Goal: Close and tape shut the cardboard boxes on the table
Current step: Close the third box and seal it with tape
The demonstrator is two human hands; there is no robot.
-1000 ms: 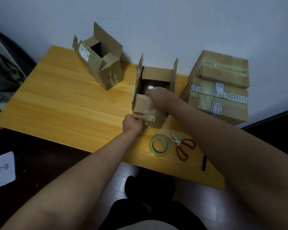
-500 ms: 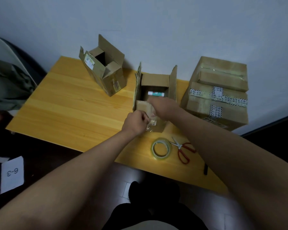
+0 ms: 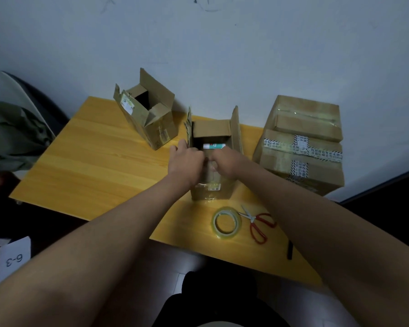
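While the middle box stands open near the table's far edge, a small white-and-green item lies inside. Both hands meet at its near flap: the left hand and right hand curl onto the cardboard. A second open box sits toward the far left corner, two taped boxes stacked at the right edge. Tape roll and scissors lie by the near edge. Since a moment ago, the left hand has come up from the box's front face.

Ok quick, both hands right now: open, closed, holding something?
Left hand: curled on the near flap of the open brown cardboard box.
Right hand: curled on the same flap.
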